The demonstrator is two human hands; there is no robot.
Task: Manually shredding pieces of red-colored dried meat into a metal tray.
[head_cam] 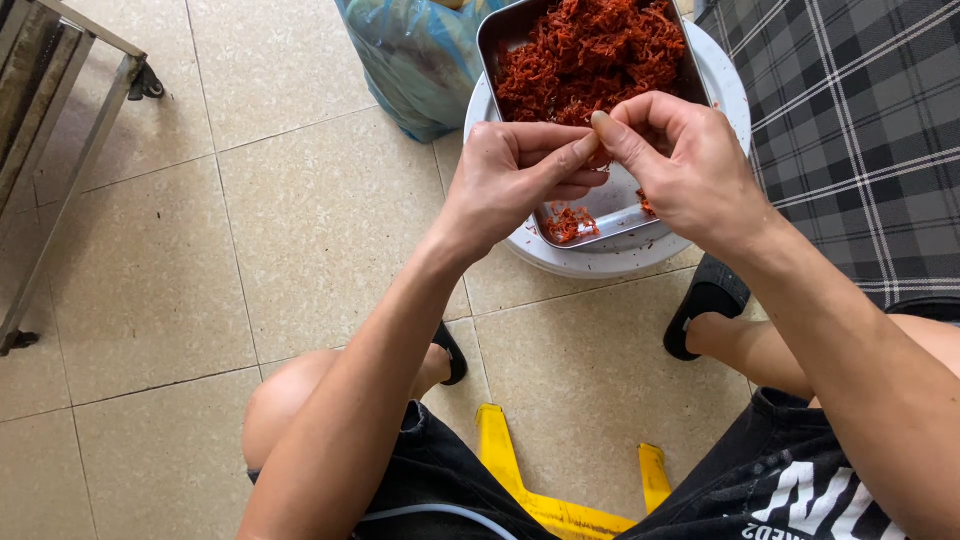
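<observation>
A rectangular metal tray [507, 28] rests on a round white stand [730, 85] in front of my knees. It holds a heap of red shredded strands [590, 55], with a smaller clump [570, 222] at the near end. My left hand [515, 175] and my right hand [685, 165] meet above the tray's near half. Their thumbs and forefingers pinch together at one spot. Whatever sits between the fingertips is too small to make out.
A blue plastic bag [415, 60] leans behind the stand on the tiled floor. A metal frame [60, 150] stands at the far left. A checked dark cloth [850, 130] covers the right side. A yellow stool [520, 480] shows between my legs. Black slippers are on my feet.
</observation>
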